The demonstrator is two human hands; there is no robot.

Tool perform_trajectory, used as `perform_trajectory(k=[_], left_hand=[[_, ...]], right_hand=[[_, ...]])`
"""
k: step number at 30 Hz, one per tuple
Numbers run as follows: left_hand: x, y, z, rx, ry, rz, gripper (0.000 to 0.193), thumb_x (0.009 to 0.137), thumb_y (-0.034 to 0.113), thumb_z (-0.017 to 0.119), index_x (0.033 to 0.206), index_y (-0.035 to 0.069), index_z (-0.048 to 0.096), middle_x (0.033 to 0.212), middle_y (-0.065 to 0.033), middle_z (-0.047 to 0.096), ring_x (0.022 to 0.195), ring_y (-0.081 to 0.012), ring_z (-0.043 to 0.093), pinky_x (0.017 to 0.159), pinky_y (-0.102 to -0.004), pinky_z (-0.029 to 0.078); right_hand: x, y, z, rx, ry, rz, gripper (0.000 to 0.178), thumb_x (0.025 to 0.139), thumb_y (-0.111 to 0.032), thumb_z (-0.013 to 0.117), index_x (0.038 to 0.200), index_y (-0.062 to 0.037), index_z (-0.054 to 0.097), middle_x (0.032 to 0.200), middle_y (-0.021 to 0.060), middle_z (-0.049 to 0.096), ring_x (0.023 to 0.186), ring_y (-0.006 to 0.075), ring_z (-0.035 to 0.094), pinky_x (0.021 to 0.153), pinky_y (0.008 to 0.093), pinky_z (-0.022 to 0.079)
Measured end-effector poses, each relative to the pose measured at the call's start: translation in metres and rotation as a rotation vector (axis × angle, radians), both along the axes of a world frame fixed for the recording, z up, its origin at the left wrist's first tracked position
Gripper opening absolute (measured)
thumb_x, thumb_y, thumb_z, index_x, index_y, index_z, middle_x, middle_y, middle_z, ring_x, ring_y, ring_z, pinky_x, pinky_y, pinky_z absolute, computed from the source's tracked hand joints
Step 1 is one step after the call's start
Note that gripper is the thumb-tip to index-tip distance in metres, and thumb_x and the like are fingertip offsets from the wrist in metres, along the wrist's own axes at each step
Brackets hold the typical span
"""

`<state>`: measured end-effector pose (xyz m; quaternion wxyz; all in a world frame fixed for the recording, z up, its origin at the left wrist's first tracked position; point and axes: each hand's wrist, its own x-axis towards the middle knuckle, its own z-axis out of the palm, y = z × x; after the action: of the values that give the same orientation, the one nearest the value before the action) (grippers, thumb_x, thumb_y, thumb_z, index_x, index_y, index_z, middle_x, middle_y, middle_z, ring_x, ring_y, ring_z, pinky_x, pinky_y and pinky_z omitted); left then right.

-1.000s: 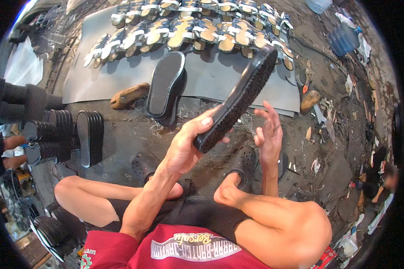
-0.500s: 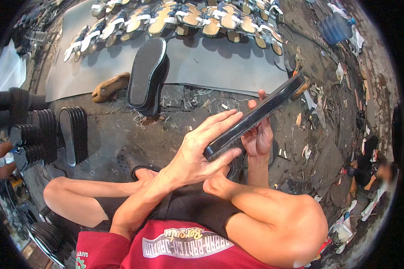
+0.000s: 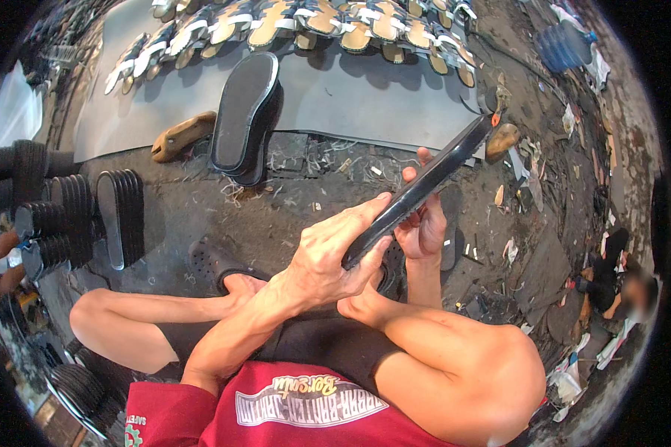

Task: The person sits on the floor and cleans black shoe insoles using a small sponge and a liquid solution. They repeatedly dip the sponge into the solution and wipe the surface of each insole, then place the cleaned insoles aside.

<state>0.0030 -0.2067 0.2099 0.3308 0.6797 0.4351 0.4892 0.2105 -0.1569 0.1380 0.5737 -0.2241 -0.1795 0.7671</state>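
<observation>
— Where is the sole [image 3: 426, 184]?
— Near end clamped in left grip [image 3: 326, 252], long axis running forward-right.
— Right grip [image 3: 423, 223]?
— Behind its middle; cannot tell whether closed.

1. Left hand [image 3: 328, 257] and right hand [image 3: 424, 227]: two in total.
2. Black sole [image 3: 419, 191], held: one.
3. Wooden shoe forms [image 3: 183, 137]: two.
4. Dark clogs [image 3: 212, 262]: two, one of them partly hidden.
5. Large blue bottle [image 3: 561, 48]: one.
6. Sandals [image 3: 271, 28]: more than ten, the exact number I cannot tell.
</observation>
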Motion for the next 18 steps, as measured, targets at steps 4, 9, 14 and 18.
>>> perform_trajectory(k=[4,9,14,18], left_hand=[[-0.001,0.0,0.002,-0.153,0.037,-0.011,0.049,0.091,0.002,0.08,0.136,-0.008,0.066,0.136,-0.028,0.07,0.122,-0.0388,0.074,0.102,-0.0419,0.061],[-0.006,0.009,-0.027,-0.649,-0.399,-0.243,0.076,0.1,0.025,0.078,0.164,0.005,0.044,0.15,-0.022,0.063,0.129,-0.0309,0.069,0.108,-0.0412,0.055],[-0.018,0.016,-0.036,-1.233,-0.912,-0.267,0.068,0.111,0.039,0.062,0.17,0.012,0.04,0.126,-0.0119,0.07,0.092,-0.0156,0.069,0.082,-0.0308,0.057],[-0.052,0.041,-0.034,-0.389,-0.006,0.259,0.067,0.092,0.017,0.083,0.153,0.003,0.061,0.154,-0.0163,0.063,0.144,-0.0283,0.058,0.123,-0.0408,0.041]], right_hand=[[-0.001,-0.004,0.001,-0.074,-0.042,-0.025,0.061,0.112,-0.027,0.065,0.167,-0.018,0.04,0.099,-0.0043,0.067,0.054,-0.0012,0.042,0.048,0.0154,0.036],[0.014,-0.011,-0.016,-0.21,-0.049,-0.02,0.033,0.113,-0.028,0.064,0.145,-0.0252,0.06,0.086,-0.011,0.055,0.053,-0.0004,0.031,0.046,0.0175,0.028],[0.009,-0.026,-0.026,-0.198,-0.711,0.121,0.034,0.109,-0.027,0.07,0.141,-0.0166,0.063,0.098,-0.002,0.062,0.061,0.0041,0.049,0.05,0.0225,0.039],[0.062,-0.053,-0.06,0.005,-1.882,-0.273,0.058,0.1,-0.033,0.079,0.147,-0.0082,0.057,0.123,0.0147,0.065,0.102,0.0325,0.067,0.087,0.0425,0.056]])
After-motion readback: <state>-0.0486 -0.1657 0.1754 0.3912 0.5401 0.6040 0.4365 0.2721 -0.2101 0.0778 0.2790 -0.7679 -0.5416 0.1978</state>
